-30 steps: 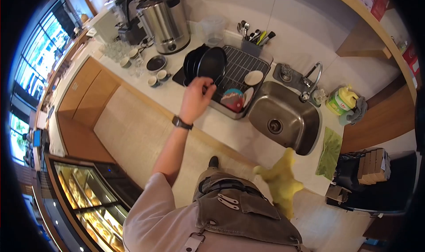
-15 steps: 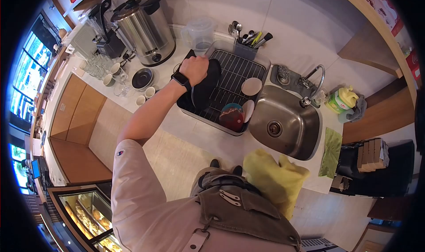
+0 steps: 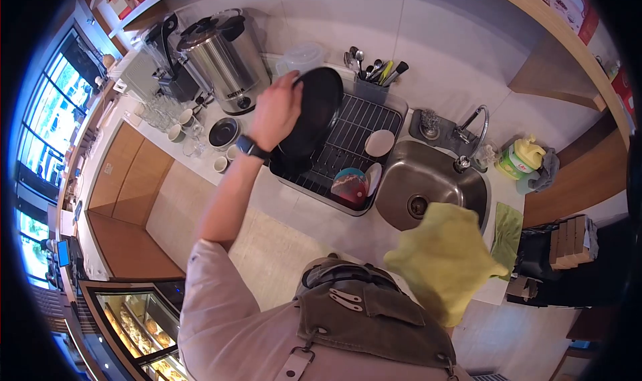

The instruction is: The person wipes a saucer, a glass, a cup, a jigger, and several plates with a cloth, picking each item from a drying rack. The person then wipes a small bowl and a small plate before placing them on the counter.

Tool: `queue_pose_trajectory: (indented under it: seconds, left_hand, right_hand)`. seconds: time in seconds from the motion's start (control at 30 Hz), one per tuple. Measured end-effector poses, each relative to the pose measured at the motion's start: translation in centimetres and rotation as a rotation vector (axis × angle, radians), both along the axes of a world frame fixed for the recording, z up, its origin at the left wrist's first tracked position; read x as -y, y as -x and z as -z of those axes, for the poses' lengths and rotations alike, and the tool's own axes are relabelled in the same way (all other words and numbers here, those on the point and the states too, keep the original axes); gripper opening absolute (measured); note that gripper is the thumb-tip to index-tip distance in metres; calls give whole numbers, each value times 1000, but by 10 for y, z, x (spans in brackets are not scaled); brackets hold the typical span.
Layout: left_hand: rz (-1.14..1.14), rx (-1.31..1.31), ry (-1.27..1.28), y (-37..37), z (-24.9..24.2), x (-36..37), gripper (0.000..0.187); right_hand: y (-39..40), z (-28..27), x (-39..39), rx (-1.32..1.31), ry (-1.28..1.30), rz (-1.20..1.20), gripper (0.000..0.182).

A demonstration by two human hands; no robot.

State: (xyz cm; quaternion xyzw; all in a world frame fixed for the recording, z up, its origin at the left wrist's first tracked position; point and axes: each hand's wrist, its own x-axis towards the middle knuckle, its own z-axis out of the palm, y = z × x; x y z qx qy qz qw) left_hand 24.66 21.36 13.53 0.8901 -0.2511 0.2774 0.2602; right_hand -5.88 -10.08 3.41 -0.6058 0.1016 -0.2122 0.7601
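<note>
My left hand (image 3: 277, 112) grips the edge of a black plate (image 3: 319, 110), raised and tilted above the left part of the dish rack (image 3: 364, 117). Under it, another dark item (image 3: 292, 161) stands in the rack, partly covered by the plate. A yellow-green cloth (image 3: 445, 260) hangs over my right hand, in front of the sink; the cloth hides the fingers. At the rack's near right are a red and teal dish (image 3: 350, 185) and a white dish (image 3: 373, 178). A small white dish (image 3: 379, 143) lies farther back.
The steel sink (image 3: 438, 170) with its faucet (image 3: 478, 123) is right of the rack. A cutlery holder (image 3: 371, 90) stands behind. Leftward are a steel urn (image 3: 224, 60), a plastic jug (image 3: 301, 56), cups (image 3: 177, 133) and a dark plate on a saucer (image 3: 223, 132). Another green cloth (image 3: 507, 230) lies rightward.
My left hand has lifted the black plate up out of the rack and turned it, its face now showing more. The cloth over my right hand has risen and spread toward the sink.
</note>
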Motion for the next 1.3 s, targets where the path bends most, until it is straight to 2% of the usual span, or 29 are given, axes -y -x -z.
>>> queue_pose_trajectory:
  seconds: [0.07, 0.1, 0.13, 0.2, 0.3, 0.4, 0.5, 0.67, 0.83, 0.87, 0.9, 0.93, 1.0, 1.07, 1.13, 1.17, 1.23, 1.27, 1.3]
  left_hand:
    - [-42, 51, 239, 16, -5, 5, 27]
    - [-81, 90, 290, 24, 4, 18, 25]
    - [-19, 216, 326, 24, 17, 30, 24]
    - [4, 76, 331, 31, 26, 44, 23]
    - [9, 88, 471, 47, 21, 58, 22]
    - [-31, 148, 511, 57, 51, 71, 23]
    - [-44, 82, 565, 57, 69, 81, 23]
    - [-4, -52, 801, 80, 85, 107, 24]
    - [309, -354, 1059, 134, 85, 160, 29]
    - [417, -449, 1151, 139, 82, 163, 30]
    - [423, -315, 1045, 137, 87, 157, 33]
    - [416, -309, 1084, 137, 80, 154, 37]
    - [287, -417, 929, 148, 62, 143, 39]
    - [294, -340, 940, 148, 61, 152, 37]
    - [246, -224, 872, 139, 61, 155, 37]
    - [265, -368, 965, 137, 46, 149, 37]
    - [306, -384, 1061, 131, 49, 133, 38]
    - [306, -408, 1113, 133, 43, 128, 39]
    - [260, -370, 1057, 135, 45, 123, 37]
  right_hand:
    - [-12, -9, 16, 46, 99, 86, 66]
    - [-20, -15, 25, 68, 146, 129, 67]
    - [-31, -21, 35, 91, 187, 167, 67]
    - [-50, -32, 48, 118, 261, 214, 68]
    - [-70, -45, 55, 150, 343, 257, 69]
    - [-79, -46, 52, 139, 448, 267, 70]
    - [-70, -39, 36, 111, 618, 245, 71]
    - [-76, -28, -3, 99, 1135, 230, 73]
    - [-139, -15, -46, 86, 1752, 344, 75]
    - [-143, -12, -40, 214, 1679, 224, 76]
    - [-146, -6, -26, 312, 1590, 91, 75]
    - [-148, 6, -4, 402, 1498, -36, 74]
    - [-183, 28, 39, 329, 1709, 69, 78]
    - [-190, 32, 34, 340, 1469, 160, 80]
    - [-194, 23, -27, 433, 776, 220, 79]
    - [-182, 17, -25, 469, 1069, 119, 81]
    - [-161, 1, -22, 524, 1638, -107, 85]
    - [-161, 5, -10, 383, 1625, -152, 85]
    - [-166, 11, 12, 246, 1609, -200, 84]
